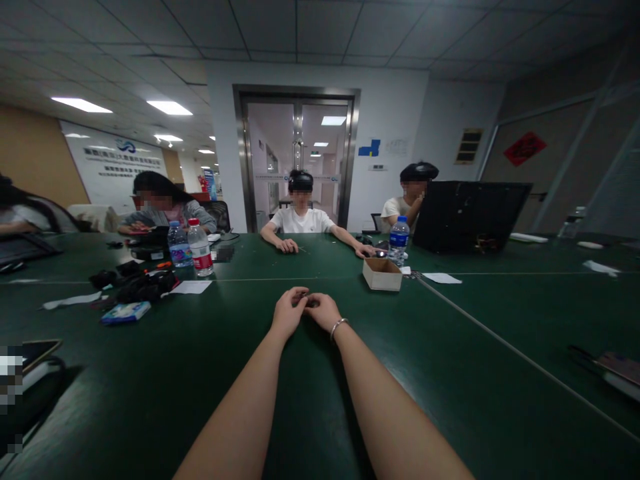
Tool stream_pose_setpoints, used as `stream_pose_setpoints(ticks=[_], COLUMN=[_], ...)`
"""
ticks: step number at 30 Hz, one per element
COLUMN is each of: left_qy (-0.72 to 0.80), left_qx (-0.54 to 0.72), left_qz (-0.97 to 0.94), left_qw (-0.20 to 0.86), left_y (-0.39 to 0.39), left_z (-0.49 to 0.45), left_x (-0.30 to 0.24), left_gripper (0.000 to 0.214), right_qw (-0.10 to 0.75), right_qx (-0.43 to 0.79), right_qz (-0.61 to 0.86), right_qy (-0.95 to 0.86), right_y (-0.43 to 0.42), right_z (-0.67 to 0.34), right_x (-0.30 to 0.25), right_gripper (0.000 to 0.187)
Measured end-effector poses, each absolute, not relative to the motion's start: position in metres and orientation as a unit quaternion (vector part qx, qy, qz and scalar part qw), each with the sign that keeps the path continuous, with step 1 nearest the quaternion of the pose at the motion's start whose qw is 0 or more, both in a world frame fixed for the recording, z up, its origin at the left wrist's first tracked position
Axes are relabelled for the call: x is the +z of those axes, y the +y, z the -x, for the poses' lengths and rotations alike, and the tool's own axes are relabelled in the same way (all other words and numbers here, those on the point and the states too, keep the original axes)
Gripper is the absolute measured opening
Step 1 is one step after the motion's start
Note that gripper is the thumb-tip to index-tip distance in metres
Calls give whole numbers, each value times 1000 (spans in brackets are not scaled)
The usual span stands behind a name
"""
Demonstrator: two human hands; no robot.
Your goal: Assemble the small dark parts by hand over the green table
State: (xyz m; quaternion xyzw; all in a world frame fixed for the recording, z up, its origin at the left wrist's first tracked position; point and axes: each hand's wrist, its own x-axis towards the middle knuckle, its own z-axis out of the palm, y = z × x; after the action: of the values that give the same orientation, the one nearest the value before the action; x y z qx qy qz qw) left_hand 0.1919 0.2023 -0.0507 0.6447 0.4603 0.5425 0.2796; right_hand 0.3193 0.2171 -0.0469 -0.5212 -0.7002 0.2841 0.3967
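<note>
My left hand (289, 311) and my right hand (323, 311) meet at the middle of the dark green table (450, 373), both arms stretched forward. Their fingers are curled and pinched together around something small and dark that I cannot make out. A thin bracelet (338, 327) sits on my right wrist. A small open cardboard box (383, 274) stands nearest, a little beyond and to the right of my hands.
Two water bottles (200, 247) and dark gear (143, 285) lie at left, a blue packet (125, 312) nearer. A third bottle (399, 241) and an open laptop (467, 217) stand at right. Three people sit across the table; a phone (37, 352) lies near left.
</note>
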Motion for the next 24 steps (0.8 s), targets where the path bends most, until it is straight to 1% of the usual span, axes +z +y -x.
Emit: stream_pose_setpoints(ticks=[2,4,8,11,18,24], left_qy=[468,475,473,472,466,472], left_qx=[561,570,568,559,560,560], left_qz=[-610,-583,-576,-569,-549,-541], left_qw=[306,331,350,375,410,413], left_y=[206,210,215,216,214,210], left_z=[-189,-187,-185,-185,-186,-188], left_x=[-54,-56,-59,-58,-57,-53], left_gripper=[23,25,27,25,21,21], right_qw=[450,482,513,534,554,557], right_qx=[358,439,541,592,624,629], right_qz=[482,442,391,364,353,334], right_qy=[-661,-616,-540,-482,-422,-428], right_y=[218,218,216,212,214,216], right_z=[-320,-320,-326,-331,-333,-335], right_x=[-48,-49,-44,-39,-38,-40], right_gripper=[23,27,29,25,10,12])
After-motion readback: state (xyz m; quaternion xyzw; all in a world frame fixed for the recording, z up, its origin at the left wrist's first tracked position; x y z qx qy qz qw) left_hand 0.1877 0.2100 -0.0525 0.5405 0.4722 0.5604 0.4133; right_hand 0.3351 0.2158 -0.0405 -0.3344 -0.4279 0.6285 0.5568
